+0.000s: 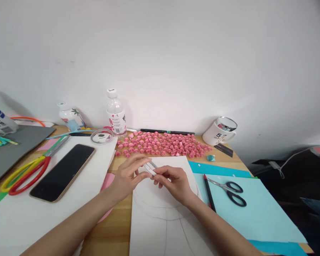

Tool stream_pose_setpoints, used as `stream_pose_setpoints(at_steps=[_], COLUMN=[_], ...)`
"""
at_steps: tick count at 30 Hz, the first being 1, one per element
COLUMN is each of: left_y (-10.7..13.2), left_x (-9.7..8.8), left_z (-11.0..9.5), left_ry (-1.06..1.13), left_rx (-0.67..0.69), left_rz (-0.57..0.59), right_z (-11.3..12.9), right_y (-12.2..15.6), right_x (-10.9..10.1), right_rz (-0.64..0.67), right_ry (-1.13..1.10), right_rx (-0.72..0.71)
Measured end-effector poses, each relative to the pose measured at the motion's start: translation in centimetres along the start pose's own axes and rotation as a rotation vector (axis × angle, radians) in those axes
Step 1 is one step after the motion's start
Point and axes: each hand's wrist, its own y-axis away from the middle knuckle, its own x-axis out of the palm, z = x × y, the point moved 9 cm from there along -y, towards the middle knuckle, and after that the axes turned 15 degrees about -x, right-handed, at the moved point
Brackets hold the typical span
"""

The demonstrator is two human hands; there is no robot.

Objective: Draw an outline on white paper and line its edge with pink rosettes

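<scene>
Both my hands meet over a white sheet of paper [149, 227] with pencilled curves on it. Between them is a small white roll of tape [150, 168], raised above the sheet. My left hand [128, 175] grips the roll's left side between thumb and fingers. On the other side, the thumb and fingers of my right hand [176, 182] pinch the roll's lower right edge. Just beyond the sheet lie several small pink rolled-paper flowers [162, 144], spread in a wide patch.
Black-handled scissors [229, 190] and a pen [209, 193] rest on light blue paper [266, 209] at right. A mug [216, 132] stands behind. Leftward lie a phone [64, 172] and red-and-yellow scissors [29, 176]. A clear bottle [116, 117] stands near the wall.
</scene>
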Motion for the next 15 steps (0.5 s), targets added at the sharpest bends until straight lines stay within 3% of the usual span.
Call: stream_pose_setpoints(at_steps=[3,6,9,11,14,15], left_y=[-0.1,-0.3,-0.5,-0.4,2.2,3.0], left_x=[0.4,0.8,0.7,1.4,3.2,3.2], left_z=[0.5,2.5,4.0,3.6,2.2,2.2], left_ry=[0.099,0.33,0.583,0.639,0.538,0.496], left_rx=[-0.083,-0.318,-0.528,-0.565,-0.472,-0.429], left_rz=[0.065,0.154,0.226,0.413,0.819,0.841], right_z=[0.3,0.3,-0.4,-1.1,-1.6,-1.7], right_y=[0.2,0.3,0.4,0.4,0.3,0.2], right_x=[0.4,0.5,0.0,-0.8,-1.9,-2.0], right_rz=[0.062,0.094,0.038,-0.078,-0.219,-0.23], right_ry=[0.082,0.129,0.025,-0.121,-0.314,-0.356], right_rx=[-0.05,-0.048,0.053,0.131,0.188,0.19])
